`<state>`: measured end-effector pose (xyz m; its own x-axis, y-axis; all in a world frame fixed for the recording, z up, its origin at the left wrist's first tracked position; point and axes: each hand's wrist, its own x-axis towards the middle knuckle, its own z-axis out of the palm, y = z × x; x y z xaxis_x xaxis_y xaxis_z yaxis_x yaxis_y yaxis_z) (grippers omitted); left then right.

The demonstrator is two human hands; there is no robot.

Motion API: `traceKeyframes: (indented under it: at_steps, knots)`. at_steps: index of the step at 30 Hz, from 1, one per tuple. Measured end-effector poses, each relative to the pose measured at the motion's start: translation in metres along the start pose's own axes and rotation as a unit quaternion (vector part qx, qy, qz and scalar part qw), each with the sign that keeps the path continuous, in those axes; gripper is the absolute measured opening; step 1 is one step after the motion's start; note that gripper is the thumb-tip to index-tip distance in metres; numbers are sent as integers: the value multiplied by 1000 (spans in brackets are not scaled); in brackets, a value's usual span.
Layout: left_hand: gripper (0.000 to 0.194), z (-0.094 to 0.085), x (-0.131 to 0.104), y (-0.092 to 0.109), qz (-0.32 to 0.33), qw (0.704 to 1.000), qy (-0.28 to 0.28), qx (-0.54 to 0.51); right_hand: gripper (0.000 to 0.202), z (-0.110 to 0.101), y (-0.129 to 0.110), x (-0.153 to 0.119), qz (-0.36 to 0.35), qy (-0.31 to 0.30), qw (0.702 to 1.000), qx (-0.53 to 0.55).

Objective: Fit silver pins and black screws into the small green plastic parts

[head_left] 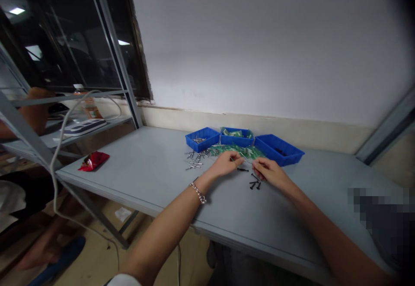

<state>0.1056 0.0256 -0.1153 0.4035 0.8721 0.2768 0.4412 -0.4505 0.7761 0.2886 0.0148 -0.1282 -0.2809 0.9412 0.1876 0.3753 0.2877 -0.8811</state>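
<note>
Grey table — right hand pinching something thin, left hand curled (hold unclear).

Thin silvery piece, slanted, right of and below frame centre. Black screws lying loosely clustered, lower.

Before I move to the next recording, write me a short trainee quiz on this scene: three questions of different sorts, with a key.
1. True or false: black screws lie on the table close to the right hand.
2. Which blue bin holds silver pieces?
A) the left one
B) the middle one
C) the right one
3. How many blue bins stand on the table?

Key:
1. True.
2. A, the left bin.
3. Three.
</note>
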Motion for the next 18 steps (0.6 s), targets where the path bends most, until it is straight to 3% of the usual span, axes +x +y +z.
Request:
traceKeyframes:
  at_steps: [4, 6, 9, 12, 13, 15, 18]
  knots:
    - [22, 1, -1, 0, 31, 998, -60, 2, 35, 0, -2, 0, -11, 46, 999, -4]
    - [23, -2, 0, 1, 41, 997, -60, 12, 35, 0, -4, 0, -12, 60, 998, 0]
    - [25, -15, 2, -1, 31, 996, 34, 71, 35, -5, -4, 2, -13, 90, 996, -18]
    - [25, -33, 3, -5, 1, 969, 165, 183, 29, -19, -2, 2, -34, 191, 973, -121]
    - [25, -39, 3, -7, -9, 954, 201, 221, 25, -27, 0, 2, -44, 245, 953, -170]
    - [26, -51, 1, -11, -35, 926, 258, 273, 23, -48, 7, -1, -52, 380, 885, -266]
    - [27, -64, -2, -15, -81, 894, 317, 308, 28, -87, 33, -8, 8, 547, 772, -324]
